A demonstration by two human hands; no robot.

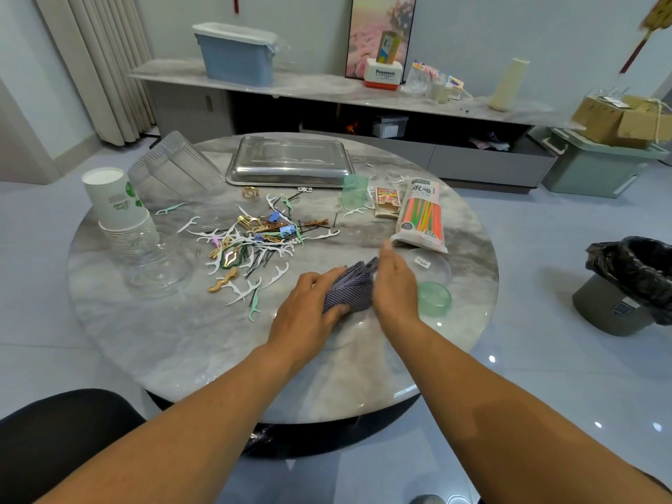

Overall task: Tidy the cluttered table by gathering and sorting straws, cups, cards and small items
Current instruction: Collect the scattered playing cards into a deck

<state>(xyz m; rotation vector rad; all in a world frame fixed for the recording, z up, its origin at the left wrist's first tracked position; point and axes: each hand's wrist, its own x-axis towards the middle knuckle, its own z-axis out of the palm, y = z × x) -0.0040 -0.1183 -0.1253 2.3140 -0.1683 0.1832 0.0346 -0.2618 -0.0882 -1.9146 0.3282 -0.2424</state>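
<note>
**Cards held at near-centre of table; litter to the left**

Head view. The round table (174, 343) is seen whole, with bare marble along its near edge and front left. The far half is occupied: a steel tray (289, 161) at the back, stacked cups (116, 209) at the left rim, a straw pack (422, 214) near the right rim. A litter of floss picks and clips (251, 241) is spread across the middle.

The cards (351, 287) are gripped by the left hand (305, 314), thumb and fingers curled round the stack. The right hand (394, 285) is set flat against the stack's right edge, fingers straight, nothing grasped. A green lid (434, 298) lies just right of that hand, a card box (388, 201) well beyond it. A bin (625, 285) stands on the floor to the right.
</note>
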